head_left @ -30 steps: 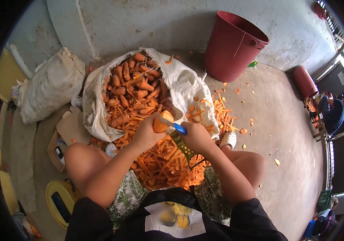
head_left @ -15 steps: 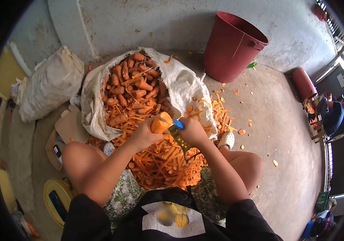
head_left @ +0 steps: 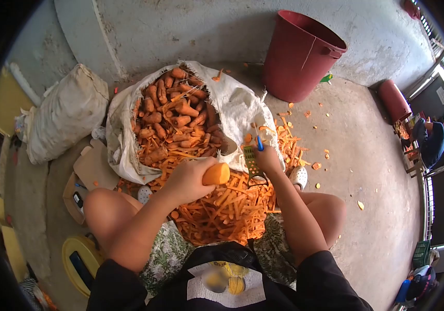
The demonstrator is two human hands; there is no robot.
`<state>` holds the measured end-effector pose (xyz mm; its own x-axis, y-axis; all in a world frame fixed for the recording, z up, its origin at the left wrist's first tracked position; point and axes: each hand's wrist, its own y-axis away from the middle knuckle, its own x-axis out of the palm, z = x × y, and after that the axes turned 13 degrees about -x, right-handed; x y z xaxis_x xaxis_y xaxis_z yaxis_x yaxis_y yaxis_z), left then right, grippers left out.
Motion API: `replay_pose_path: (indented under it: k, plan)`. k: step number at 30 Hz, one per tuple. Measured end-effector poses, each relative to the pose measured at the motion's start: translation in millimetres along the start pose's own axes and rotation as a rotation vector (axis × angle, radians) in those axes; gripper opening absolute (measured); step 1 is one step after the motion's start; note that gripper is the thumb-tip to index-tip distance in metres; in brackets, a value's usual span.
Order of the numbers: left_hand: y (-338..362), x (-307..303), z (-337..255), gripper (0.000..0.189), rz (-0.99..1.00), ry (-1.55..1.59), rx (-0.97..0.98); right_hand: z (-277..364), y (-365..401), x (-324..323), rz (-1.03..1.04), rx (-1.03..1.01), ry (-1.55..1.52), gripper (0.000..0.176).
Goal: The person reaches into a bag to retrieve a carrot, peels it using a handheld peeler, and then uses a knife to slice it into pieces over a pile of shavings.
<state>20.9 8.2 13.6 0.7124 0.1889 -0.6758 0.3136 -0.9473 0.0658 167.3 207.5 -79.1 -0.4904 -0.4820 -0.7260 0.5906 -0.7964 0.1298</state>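
Observation:
My left hand [head_left: 188, 181] is closed around a peeled carrot [head_left: 217, 174], its cut end facing right. In my right hand [head_left: 268, 158] is a small blue-handled knife [head_left: 260, 143] with its thin blade pointing up and away. A flat green piece dotted with orange [head_left: 251, 161], ending in a dark loop, hangs beside the same hand; I cannot make out what it is or how it is held. The hands are apart, above a heap of carrot peelings [head_left: 227, 207]. Just beyond them, an open white sack [head_left: 121, 135] holds many unpeeled carrots [head_left: 180, 122].
Against the wall stands a tall red bin [head_left: 299, 62]. A filled white sack [head_left: 69, 114] leans at the left, near an open cardboard box [head_left: 95, 168]. A phone [head_left: 80, 266] rests on a yellow lid [head_left: 70, 251]. Carrot scraps dot the floor. Another person [head_left: 433, 145] sits far right.
My right hand has drawn away from the carrot, to the right, with the blue-handled knife turned upward. The carrot in my left hand has moved slightly lower and tipped towards the right.

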Motion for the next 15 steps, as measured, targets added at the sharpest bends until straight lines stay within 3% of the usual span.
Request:
replay_pose_path:
  k: [2,3,5,7,8,9,11,13,15]
  plan:
    - [-3,3,4,0.037,-0.021,-0.137,0.043,34,15,-20,0.031,0.006,-0.169,0.034]
    - [-6,5,6,0.038,0.004,-0.194,-0.037,44,22,-25,0.029,0.007,-0.166,0.034]
    - [-9,7,9,0.039,0.023,-0.244,-0.113,58,40,-29,0.236,-0.191,-0.703,0.029]
    - [-10,9,14,0.041,0.071,-0.288,-0.152,72,59,-22,0.461,-0.205,-0.872,0.024]
    - [-11,13,20,0.041,0.065,-0.283,-0.152,69,62,-16,0.575,-0.175,-0.86,0.027]
    - [-12,16,24,0.041,0.153,-0.26,-0.135,78,73,-16,0.541,-0.2,-0.679,0.029]
    - [-11,15,30,0.042,0.236,-0.238,-0.12,72,72,-4,0.637,-0.359,-0.624,0.027]
    - [-7,4,23,0.049,0.555,-0.374,-0.344,52,68,17,0.698,-0.26,-0.578,0.023]
    - [-1,-3,36,0.05,0.517,-0.383,-0.276,49,70,19,0.915,-0.514,-0.053,0.022]
